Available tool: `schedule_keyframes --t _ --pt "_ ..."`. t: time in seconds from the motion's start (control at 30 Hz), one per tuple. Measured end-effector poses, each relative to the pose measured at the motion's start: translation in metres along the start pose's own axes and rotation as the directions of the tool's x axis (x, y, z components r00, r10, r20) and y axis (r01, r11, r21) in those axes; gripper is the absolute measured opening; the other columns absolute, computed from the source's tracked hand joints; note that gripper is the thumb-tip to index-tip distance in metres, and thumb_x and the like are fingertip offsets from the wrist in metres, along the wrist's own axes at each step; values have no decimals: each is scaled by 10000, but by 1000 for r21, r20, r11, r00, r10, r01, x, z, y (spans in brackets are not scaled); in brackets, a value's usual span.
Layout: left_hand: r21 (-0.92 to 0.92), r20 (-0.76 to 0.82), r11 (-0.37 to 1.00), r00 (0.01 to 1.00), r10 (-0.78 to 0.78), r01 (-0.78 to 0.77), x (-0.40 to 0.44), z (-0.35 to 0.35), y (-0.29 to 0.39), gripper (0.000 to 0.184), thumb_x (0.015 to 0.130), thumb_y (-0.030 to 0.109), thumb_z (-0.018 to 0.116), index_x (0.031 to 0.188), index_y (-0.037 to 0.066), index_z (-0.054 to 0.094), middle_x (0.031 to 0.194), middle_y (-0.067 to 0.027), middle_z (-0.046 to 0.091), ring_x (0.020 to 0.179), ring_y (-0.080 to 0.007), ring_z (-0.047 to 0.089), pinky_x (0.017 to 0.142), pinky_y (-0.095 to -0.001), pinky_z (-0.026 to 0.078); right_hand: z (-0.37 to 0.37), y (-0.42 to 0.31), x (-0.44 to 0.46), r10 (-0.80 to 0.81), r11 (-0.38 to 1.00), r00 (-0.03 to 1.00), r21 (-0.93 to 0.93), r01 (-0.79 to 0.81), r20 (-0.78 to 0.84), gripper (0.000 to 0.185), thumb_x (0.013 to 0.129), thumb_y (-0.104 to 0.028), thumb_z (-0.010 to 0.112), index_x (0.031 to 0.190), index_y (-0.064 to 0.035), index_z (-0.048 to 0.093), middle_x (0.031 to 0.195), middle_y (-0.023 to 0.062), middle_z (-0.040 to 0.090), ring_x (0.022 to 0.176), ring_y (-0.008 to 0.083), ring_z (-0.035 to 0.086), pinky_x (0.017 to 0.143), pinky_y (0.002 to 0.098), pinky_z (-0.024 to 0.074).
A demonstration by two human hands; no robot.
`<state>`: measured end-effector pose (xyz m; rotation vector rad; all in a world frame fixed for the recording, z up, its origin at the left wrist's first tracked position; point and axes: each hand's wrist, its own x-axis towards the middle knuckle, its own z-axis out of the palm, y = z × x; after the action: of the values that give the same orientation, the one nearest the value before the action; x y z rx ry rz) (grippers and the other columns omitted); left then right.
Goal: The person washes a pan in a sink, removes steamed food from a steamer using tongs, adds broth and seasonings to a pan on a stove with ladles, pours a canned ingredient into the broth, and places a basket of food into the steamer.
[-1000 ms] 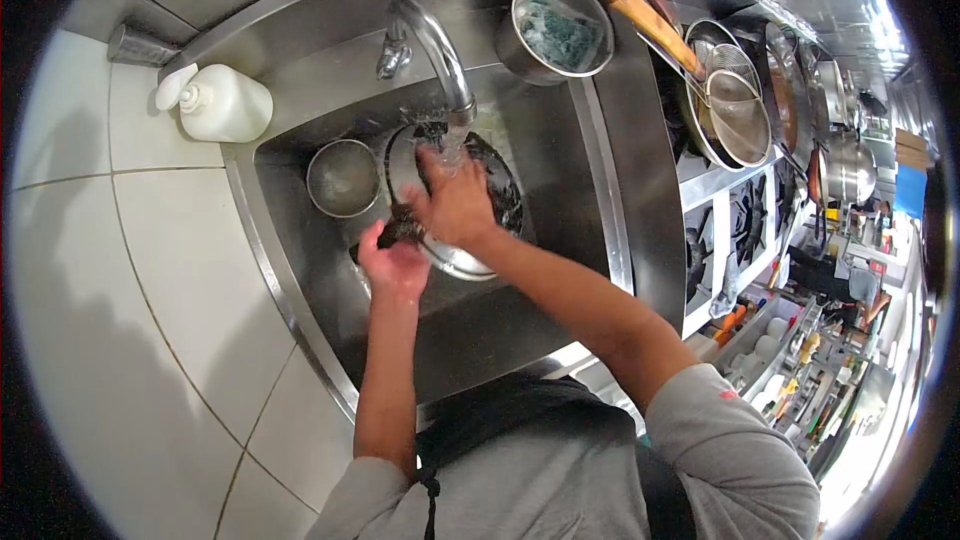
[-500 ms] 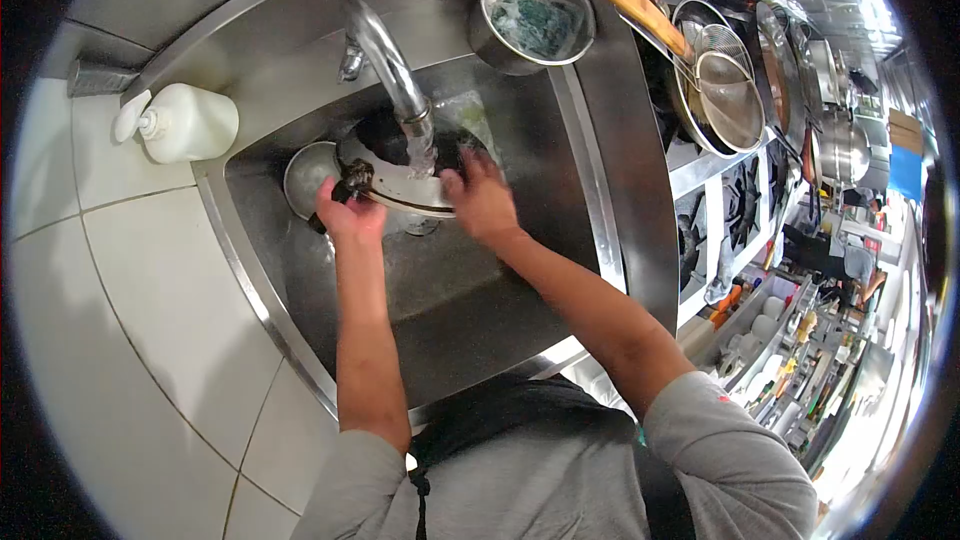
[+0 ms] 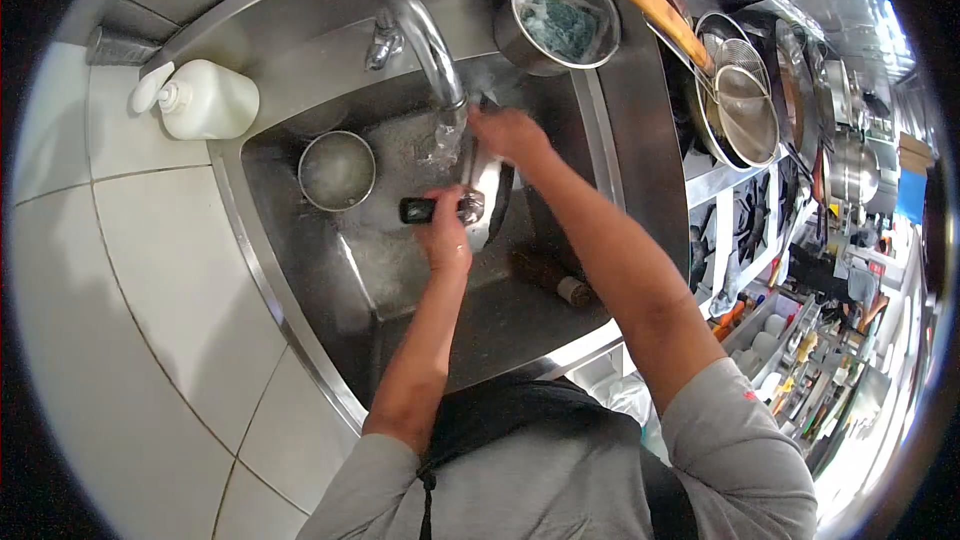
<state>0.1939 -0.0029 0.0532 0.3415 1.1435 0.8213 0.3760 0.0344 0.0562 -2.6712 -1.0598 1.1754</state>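
A pan (image 3: 487, 202) with a dark handle is tilted on its side in the steel sink (image 3: 400, 290), just right of the running water. My left hand (image 3: 447, 228) is closed round the handle where it meets the pan. At the pan's far edge, near the faucet (image 3: 430, 45), my right hand (image 3: 515, 136) has its fingers closed on the rim. A small round metal bowl (image 3: 337, 171) holding cloudy water sits at the sink's left. Near the front right of the sink lies a brownish cylindrical object (image 3: 572, 290).
A white pump bottle (image 3: 210, 100) stands on the tiled counter at the left. Behind the sink's right corner is a metal pot (image 3: 560, 20) with a green scouring pad. Strainers (image 3: 745, 110) and pans rest over the stove at the right. A person stands far off.
The pan has turned from lying fairly flat under the water to standing on its side. My right hand has moved to its far edge. The small bowl and the cylindrical object show more fully.
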Motion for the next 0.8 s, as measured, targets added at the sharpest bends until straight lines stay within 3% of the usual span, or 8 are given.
schedule_keyframes --t 0.13,0.2,0.33,0.43,0.5,0.53,0.67,0.8 --pt "414 260 889 961 92 -196 -33 18 22 165 857 82 743 768 43 609 758 12 642 686 -100 594 653 -292 477 -36 14 -18 515 695 751 311 -648 414 532 945 -482 591 1231 -33 606 1067 138 699 955 310 701 849 529 607" --pt "503 428 712 857 286 -489 -39 0 16 208 847 88 764 751 60 582 706 7 617 679 -108 594 651 -299 471 10 101 11 275 527 676 480 -701 684 504 963 -515 548 1161 -61 646 987 164 721 857 312 719 749 513 624" --pt "520 703 226 563 434 -824 -72 -46 40 219 822 144 815 878 82 613 816 -33 640 846 -143 631 769 -351 472 64 159 -31 -116 922 951 386 -4 287 366 929 -322 588 1119 -12 632 1046 251 709 895 398 722 791 492 601" --pt "664 442 216 610 658 -715 -105 -77 44 365 848 256 816 1112 98 621 1131 -70 629 1075 -199 594 922 -414 441 74 119 -88 32 953 994 302 1 -105 361 900 -254 599 1137 18 611 1081 310 677 975 458 684 844 481 574" --pt "460 -127 875 964 234 -152 -109 -111 14 549 875 389 773 1277 91 546 1284 -85 551 1206 -239 534 1005 -456 402 67 61 -139 219 895 907 444 -40 -361 384 863 -148 605 1190 46 557 1114 329 666 1075 467 655 929 459 538" --pt "171 -305 967 944 -129 188 -104 -126 -1 645 889 455 751 1359 88 508 1361 -92 513 1272 -259 504 1046 -477 383 76 52 -150 261 844 886 537 -16 -384 392 852 -110 598 1207 46 540 1132 309 666 1087 438 656 952 438 523" --pt "-557 -61 589 679 -732 585 -67 -137 -23 892 878 692 617 1498 103 363 1477 -103 461 1408 -309 428 1144 -572 320 97 35 -180 327 510 886 851 126 -328 503 801 67 524 1299 19 472 1231 174 623 1144 291 605 1033 361 447" --pt "-686 50 588 834 -550 429 -22 -132 -28 858 908 702 547 1402 15 407 1508 -148 434 1395 -330 409 1161 -592 295 106 55 -178 346 186 926 978 94 -155 591 772 127 491 1350 19 431 1322 188 549 1199 371 563 1077 449 417"
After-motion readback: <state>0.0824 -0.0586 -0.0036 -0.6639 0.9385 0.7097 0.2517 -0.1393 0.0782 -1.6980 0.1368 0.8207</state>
